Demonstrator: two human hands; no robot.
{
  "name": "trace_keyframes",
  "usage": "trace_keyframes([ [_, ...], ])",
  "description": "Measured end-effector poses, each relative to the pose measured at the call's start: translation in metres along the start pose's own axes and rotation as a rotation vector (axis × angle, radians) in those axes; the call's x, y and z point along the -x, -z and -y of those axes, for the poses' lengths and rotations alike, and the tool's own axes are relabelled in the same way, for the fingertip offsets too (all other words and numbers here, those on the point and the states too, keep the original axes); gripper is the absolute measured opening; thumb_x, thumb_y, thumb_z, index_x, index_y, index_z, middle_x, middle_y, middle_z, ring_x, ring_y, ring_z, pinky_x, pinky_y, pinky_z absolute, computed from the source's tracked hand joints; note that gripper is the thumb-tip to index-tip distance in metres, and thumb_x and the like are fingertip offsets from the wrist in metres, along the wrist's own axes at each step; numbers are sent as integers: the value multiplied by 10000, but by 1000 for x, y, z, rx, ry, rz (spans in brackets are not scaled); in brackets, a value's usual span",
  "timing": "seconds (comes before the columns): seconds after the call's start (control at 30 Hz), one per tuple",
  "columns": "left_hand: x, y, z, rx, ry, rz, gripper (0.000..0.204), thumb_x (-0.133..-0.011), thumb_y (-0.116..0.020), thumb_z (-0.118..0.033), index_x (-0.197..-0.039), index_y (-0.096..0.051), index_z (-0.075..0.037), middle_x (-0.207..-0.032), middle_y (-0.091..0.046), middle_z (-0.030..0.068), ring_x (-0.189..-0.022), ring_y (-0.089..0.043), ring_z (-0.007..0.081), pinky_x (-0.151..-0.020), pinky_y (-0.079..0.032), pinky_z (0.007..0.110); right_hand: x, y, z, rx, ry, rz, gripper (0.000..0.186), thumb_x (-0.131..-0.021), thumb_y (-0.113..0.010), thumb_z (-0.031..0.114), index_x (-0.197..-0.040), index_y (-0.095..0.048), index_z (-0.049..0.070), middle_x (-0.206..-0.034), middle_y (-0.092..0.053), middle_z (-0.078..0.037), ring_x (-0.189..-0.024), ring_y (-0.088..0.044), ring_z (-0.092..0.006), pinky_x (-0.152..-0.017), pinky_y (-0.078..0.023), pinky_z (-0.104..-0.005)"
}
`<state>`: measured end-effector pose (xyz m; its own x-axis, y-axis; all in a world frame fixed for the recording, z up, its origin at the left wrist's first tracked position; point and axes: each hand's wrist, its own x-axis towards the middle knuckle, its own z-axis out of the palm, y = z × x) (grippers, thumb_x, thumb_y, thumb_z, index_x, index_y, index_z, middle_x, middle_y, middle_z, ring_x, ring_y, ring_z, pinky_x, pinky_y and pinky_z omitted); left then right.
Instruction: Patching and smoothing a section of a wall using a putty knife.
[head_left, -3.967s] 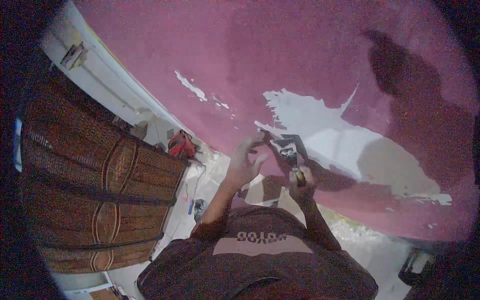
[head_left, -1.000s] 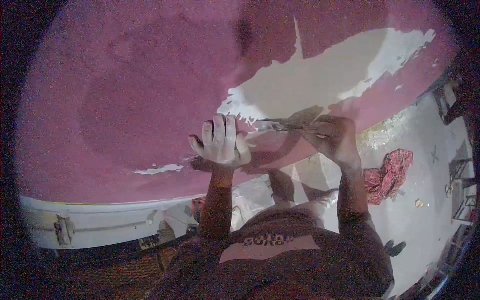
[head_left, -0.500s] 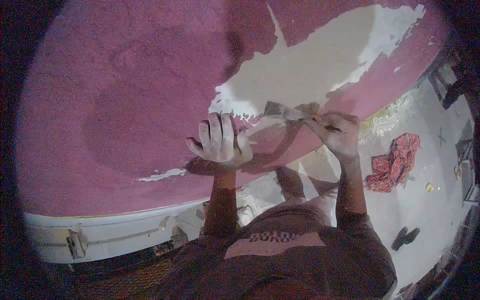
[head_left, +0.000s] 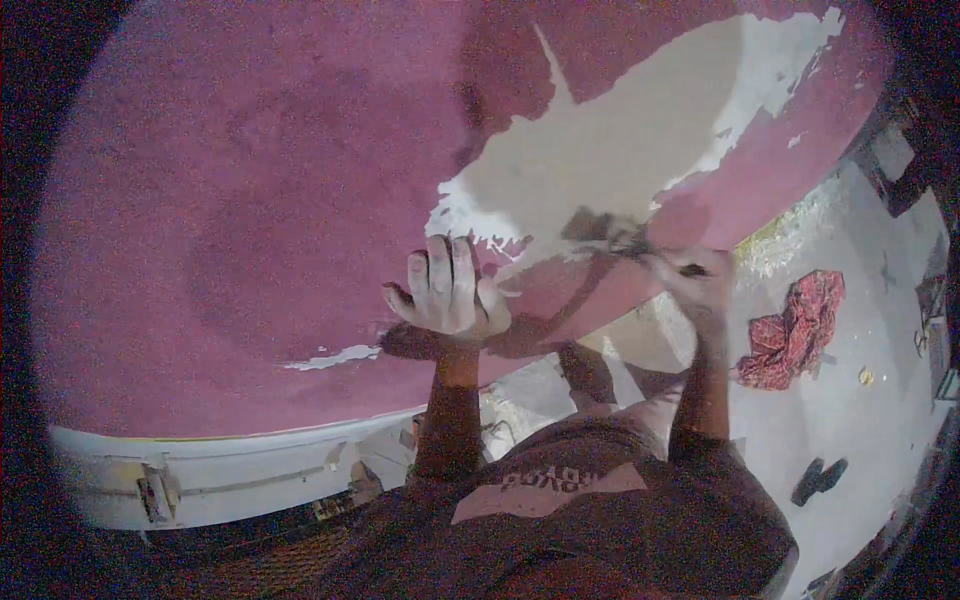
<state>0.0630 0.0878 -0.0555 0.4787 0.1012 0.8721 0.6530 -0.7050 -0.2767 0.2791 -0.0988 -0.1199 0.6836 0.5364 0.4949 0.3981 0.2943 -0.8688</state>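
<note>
A large curved pink surface (head_left: 270, 200) fills the upper view, with a bare greyish-white patch (head_left: 590, 140) whose edges are ragged. My left hand (head_left: 445, 295) is spread with its fingers apart over the pink, just below the patch's left tip; a dark shadow lies beside it, and I cannot tell how firmly it touches. Closed around the handle of a flat-bladed scraper (head_left: 590, 230), my right hand (head_left: 700, 280) is at the pink surface's lower right edge. The scraper is smeared by motion, its blade over the lower edge of the patch.
A crumpled red patterned cloth (head_left: 795, 330) lies on the pale floor (head_left: 870, 440) to the right. Farther down lies a pair of dark sandals (head_left: 818, 480). A white rim (head_left: 250, 450) runs along the pink surface's lower left. A thin bare streak (head_left: 335, 357) crosses the pink.
My right hand and the scraper have moved slightly right and down, and the blade is more blurred. My left hand appears a little lower and to the right, still spread.
</note>
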Motion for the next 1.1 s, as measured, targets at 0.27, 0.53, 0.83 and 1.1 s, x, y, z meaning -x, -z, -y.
trace_keyframes([
  [0.27,3,2,-6,106,55,-7,581,-949,-239,-427,-1207,-594,-48,-1286,-549,139,-1299,-403,316,-1115,-58,549,-22,-22,22,152,-82,274,149,-699,-783,43,-798,-671,28,-913,-707,-28,-892,-640,-89,-781,-512,-261],
  [0.53,16,-4,13,-103,-60,113,596,-933,-233,-469,-1231,-573,-81,-1238,-582,109,-1224,-476,299,-1081,-102,601,-42,12,52,223,-89,139,176,-692,-791,100,-842,-717,43,-769,-710,-10,-721,-674,-144,-694,-535,-302],
  [0.83,12,1,9,145,-35,-28,561,-926,-295,-456,-1190,-609,-74,-1337,-521,82,-1287,-429,261,-1093,-125,572,-48,19,90,481,49,121,169,-717,-763,202,-761,-714,47,-660,-673,-84,-596,-663,-180,-564,-512,-305],
  [1.1,7,12,2,257,49,40,498,-813,-374,-277,-1188,-627,-70,-1295,-553,83,-1265,-447,205,-1104,-138,509,-53,4,93,355,156,144,260,-742,-751,290,-803,-708,41,-660,-662,-98,-521,-628,-207,-525,-495,-333],
])
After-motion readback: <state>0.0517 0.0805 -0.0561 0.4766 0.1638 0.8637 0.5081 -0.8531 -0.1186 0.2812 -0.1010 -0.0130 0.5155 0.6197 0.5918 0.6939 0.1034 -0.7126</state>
